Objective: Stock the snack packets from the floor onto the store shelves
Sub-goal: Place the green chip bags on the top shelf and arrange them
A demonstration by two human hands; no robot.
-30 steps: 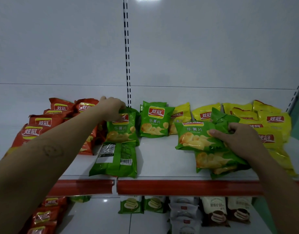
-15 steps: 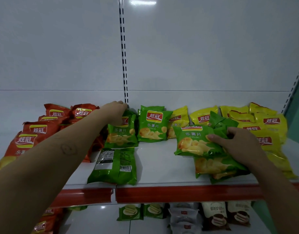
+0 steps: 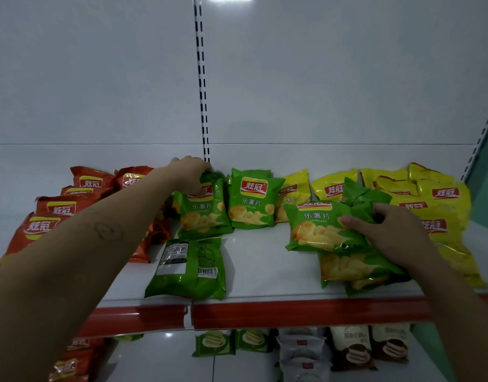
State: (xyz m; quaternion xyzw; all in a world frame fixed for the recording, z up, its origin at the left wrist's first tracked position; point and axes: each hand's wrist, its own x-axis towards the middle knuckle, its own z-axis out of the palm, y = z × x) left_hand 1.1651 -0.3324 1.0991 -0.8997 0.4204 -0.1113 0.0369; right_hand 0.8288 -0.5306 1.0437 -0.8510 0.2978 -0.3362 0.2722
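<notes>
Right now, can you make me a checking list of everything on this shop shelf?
Surface: white metal shelf with red front strip.
Job's things: green chip packets standing at back; one green packet lying face-down.
Clutter: orange chip packets left, yellow chip packets right.
Grippers: left hand grips a standing green packet's top; right hand holds a stack of green packets.
Cables: nothing seen.
Surroundings: cake packets on lower shelf.

A white back panel (image 3: 320, 78) with a slotted upright (image 3: 201, 78) reflects ceiling light above a red-edged shelf (image 3: 292, 312).
</notes>
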